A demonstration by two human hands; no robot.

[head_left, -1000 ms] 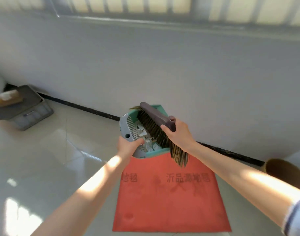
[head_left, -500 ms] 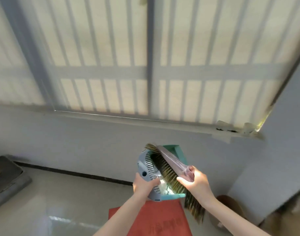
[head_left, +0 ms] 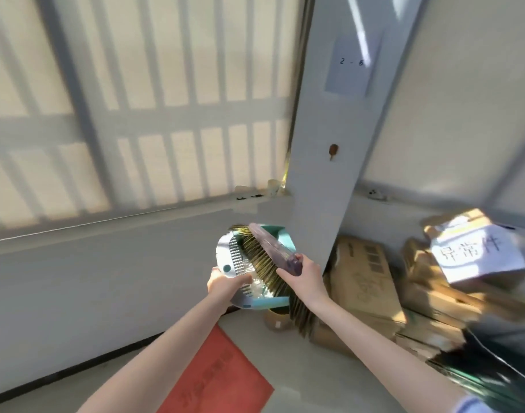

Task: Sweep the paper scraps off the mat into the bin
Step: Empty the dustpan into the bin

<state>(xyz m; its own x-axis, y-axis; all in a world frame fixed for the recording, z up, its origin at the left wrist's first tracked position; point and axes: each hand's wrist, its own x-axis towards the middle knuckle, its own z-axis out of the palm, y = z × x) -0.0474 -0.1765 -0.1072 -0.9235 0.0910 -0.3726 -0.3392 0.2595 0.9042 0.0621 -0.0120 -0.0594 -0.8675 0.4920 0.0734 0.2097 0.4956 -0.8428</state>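
Sunlight falls through a barred window onto a pale wall at the left of the scene. Below it, a red mat lies flat on the floor near the lower edge, printed with dark characters too blurred to read.

Both of the person's bare arms reach up from the bottom. The left hand grips the grey rear rim of a teal dustpan, fingers curled round it, and holds the pan in the air, well above the floor. Pale paper scraps lie blurred inside the pan, beside its toothed grey comb.

A brush with a purple back rests across the pan, its yellowish bristles pointing down into it and hanging past the teal front lip. The right hand is closed around the near end of the brush's back.

Directly under the pan, a brown bin stands on the floor, mostly hidden by pan and bristles, at the foot of a white pillar. To the right, cardboard boxes are heaped in the floor's corner, topped by a white handwritten sign.
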